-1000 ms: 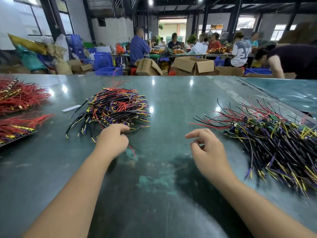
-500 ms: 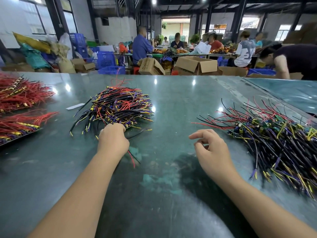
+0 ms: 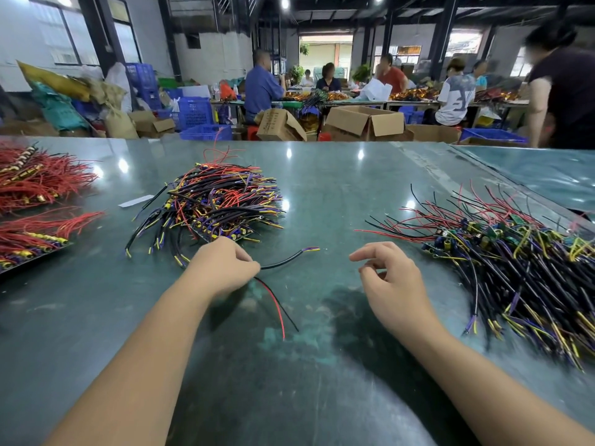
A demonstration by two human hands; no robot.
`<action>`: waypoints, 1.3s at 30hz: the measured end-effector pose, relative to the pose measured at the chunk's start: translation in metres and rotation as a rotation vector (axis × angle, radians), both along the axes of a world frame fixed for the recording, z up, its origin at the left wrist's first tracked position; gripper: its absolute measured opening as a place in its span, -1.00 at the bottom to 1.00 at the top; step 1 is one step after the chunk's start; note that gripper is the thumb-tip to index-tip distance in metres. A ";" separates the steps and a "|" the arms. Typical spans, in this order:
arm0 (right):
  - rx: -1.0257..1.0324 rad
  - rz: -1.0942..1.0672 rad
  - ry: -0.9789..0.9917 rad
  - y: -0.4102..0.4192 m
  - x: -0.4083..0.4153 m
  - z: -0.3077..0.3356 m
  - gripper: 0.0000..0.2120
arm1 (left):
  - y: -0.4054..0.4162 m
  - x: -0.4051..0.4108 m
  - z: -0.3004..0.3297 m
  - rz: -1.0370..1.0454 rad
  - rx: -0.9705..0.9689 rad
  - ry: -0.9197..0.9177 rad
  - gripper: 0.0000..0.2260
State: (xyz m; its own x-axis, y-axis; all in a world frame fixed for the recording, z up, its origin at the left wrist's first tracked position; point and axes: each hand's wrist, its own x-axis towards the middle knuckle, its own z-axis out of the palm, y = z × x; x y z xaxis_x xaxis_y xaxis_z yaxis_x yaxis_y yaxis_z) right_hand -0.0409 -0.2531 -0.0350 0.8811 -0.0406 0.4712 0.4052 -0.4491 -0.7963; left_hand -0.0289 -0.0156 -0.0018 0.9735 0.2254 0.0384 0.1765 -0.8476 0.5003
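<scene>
Dark green and glossy, the worktable (image 3: 322,375) fills most of my head view, with a busy workshop behind it: brown cardboard boxes (image 3: 363,122), blue plastic crates (image 3: 193,112) and several people seated or standing at long benches.

My left hand (image 3: 225,268) is closed in a tight grip on one small wire harness (image 3: 283,261). Its black sheathed lead, tipped purple and yellow, sticks out to the right of my fist. Its thin red and black tails trail from under the hand toward me along the tabletop. The fist sits just at the near edge of the left heap of black, red, purple and yellow wire harnesses (image 3: 219,201). I cannot tell whether my knuckles touch that heap.

My right hand (image 3: 392,281) hovers over the table, well apart from the left. The fingers are loosely curled, the index finger points left, and it holds nothing. Near it on the right lies the larger spread of black, purple and yellow harnesses with small green circuit boards (image 3: 515,262).

Along the left edge sit two bundles of red wires (image 3: 38,181), the nearer one on a dark tray (image 3: 19,268). A white paper strip (image 3: 136,201) lies between them and the left heap.
</scene>
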 end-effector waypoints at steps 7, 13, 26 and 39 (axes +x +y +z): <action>0.033 0.007 0.035 -0.001 0.001 0.000 -0.63 | -0.012 0.007 -0.006 -0.025 -0.456 -0.324 -0.89; -0.087 0.129 0.129 0.004 -0.002 0.002 -0.61 | -0.047 0.000 -0.002 -0.070 -1.083 -0.346 -0.89; -0.027 0.277 -0.204 0.015 -0.010 0.007 -0.88 | -0.083 -0.014 -0.014 -0.263 -1.276 -0.138 -0.86; 0.409 0.164 0.077 0.012 -0.005 0.012 -0.85 | -0.088 -0.014 -0.014 -0.329 -1.446 -0.142 -0.96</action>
State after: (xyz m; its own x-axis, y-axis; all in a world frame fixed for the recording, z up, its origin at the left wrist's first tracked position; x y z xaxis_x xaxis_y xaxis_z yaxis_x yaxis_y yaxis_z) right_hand -0.0458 -0.2409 -0.0226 0.9234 -0.0664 0.3780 0.3772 -0.0253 -0.9258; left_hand -0.0429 -0.1041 -0.0162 0.9945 -0.0735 0.0749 -0.0401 0.3941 0.9182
